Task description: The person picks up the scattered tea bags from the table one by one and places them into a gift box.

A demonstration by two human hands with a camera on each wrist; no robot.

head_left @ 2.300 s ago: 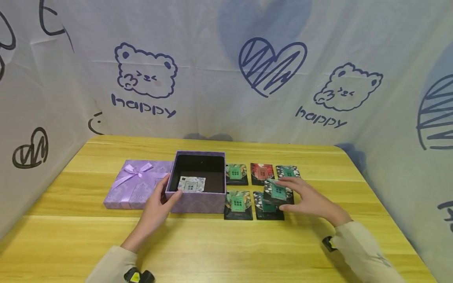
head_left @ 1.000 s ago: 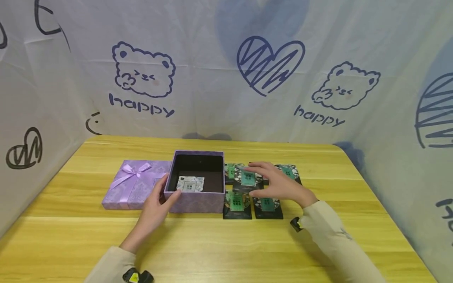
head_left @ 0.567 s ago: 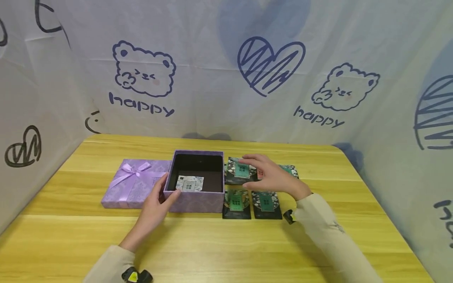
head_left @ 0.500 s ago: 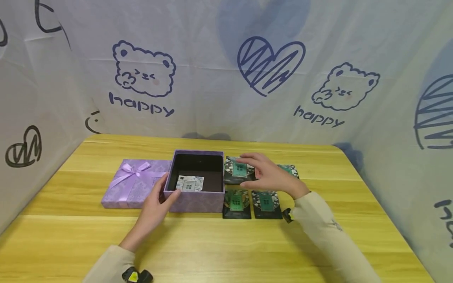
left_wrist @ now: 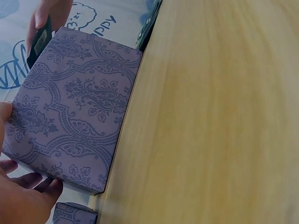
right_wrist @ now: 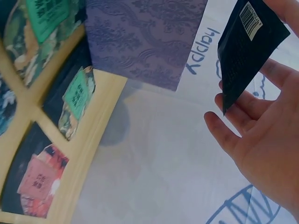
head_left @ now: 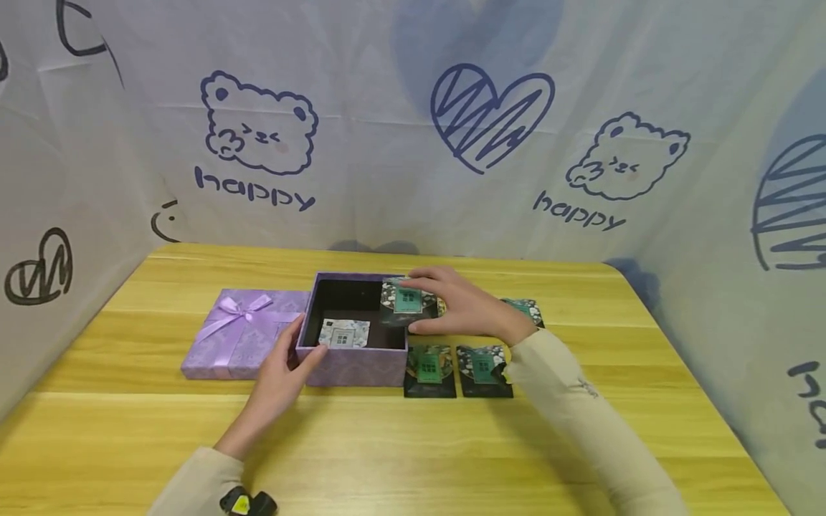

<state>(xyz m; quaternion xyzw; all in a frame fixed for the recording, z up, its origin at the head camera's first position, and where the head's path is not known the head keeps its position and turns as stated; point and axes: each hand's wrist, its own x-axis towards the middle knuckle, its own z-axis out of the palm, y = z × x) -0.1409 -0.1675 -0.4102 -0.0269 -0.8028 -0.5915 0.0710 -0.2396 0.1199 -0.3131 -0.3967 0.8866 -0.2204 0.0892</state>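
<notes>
An open purple box (head_left: 351, 369) stands on the wooden table (head_left: 413, 444), with one white packet (head_left: 344, 333) lying inside. My left hand (head_left: 298, 349) grips the box's front left corner, thumb on the front wall; the left wrist view shows that patterned wall (left_wrist: 74, 107) and my left hand (left_wrist: 21, 200). My right hand (head_left: 422, 304) pinches a dark packet with a green label (head_left: 406, 301) and holds it over the box's right rim. In the right wrist view the packet's black back with a barcode (right_wrist: 247, 42) sits between thumb and fingers of my right hand (right_wrist: 261, 140).
The bow-tied purple lid (head_left: 241, 333) lies left of the box. Dark packets lie right of it: two in front (head_left: 429, 365) (head_left: 484, 365) and one behind my wrist (head_left: 525, 309). A red packet (right_wrist: 39, 179) shows in the right wrist view. Printed cloth walls surround the table.
My right hand has lifted a dark packet from the group on the right and carried it left, up over the box's right rim. The left hand has stayed on the box.
</notes>
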